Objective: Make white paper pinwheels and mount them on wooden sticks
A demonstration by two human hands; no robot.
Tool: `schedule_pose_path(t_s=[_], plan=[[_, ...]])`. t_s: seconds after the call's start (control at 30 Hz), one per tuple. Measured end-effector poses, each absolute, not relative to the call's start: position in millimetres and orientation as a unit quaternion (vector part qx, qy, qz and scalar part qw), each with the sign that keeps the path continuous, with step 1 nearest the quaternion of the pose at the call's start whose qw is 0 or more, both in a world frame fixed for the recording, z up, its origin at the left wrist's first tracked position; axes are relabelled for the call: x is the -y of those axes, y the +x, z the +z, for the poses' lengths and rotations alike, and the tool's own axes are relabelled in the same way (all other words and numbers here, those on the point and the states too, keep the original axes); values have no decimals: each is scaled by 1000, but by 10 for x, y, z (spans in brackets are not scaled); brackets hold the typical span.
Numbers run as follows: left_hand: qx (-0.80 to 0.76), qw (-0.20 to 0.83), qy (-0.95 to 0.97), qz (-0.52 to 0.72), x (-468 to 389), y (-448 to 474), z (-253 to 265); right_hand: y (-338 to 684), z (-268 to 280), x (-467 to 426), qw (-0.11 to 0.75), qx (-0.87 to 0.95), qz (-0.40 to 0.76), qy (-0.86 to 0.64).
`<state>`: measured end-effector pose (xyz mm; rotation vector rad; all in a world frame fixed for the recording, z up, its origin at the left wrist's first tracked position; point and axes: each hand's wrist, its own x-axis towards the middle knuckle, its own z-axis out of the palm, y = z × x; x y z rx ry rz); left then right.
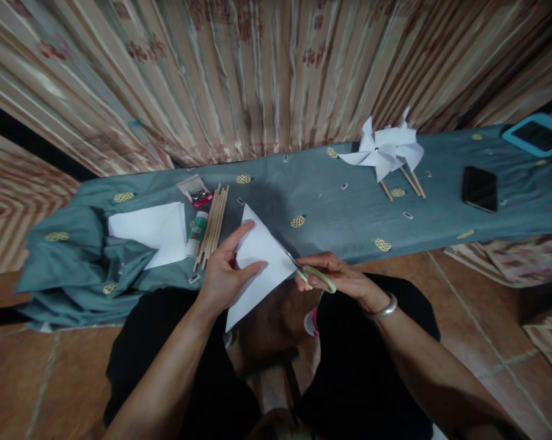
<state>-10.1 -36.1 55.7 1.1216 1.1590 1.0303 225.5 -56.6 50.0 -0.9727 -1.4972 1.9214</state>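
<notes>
My left hand (pixel 230 266) grips a white sheet of paper (pixel 261 263), folded to a triangle, with the thumb on top. Closed around the light green handles of a pair of scissors (pixel 319 278) is my right hand (pixel 335 275). The scissor blades lie along the right corner and upper edge of the paper; whether they cut into it I cannot tell. Left of the paper lie a bundle of wooden sticks (pixel 215 223), a glue stick (pixel 197 232) and a small open box of metal pins (pixel 195 192).
A stack of white paper (pixel 161 229) lies on the green cloth (pixel 276 183) at left, partly under a fold. White paper pinwheels (pixel 383 150) on sticks lie at back right. Farther right are a dark phone (pixel 480 189) and a blue-framed tablet (pixel 539 134). A curtain (pixel 266 73) hangs behind.
</notes>
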Motion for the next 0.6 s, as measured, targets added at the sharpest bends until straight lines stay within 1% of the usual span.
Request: schedule_pose_path(t_s=[0.3, 0.4, 0.6], plan=[[-497, 578, 475, 440, 348, -101, 566, 2239, 445, 575, 275, 561, 702, -342], [-496, 577, 471, 447, 343, -98, 562, 2228, 420, 585, 288, 549, 704, -348], [-498, 582, 466, 442, 336, -104, 553, 2202, 383, 606, 284, 520, 712, -377]])
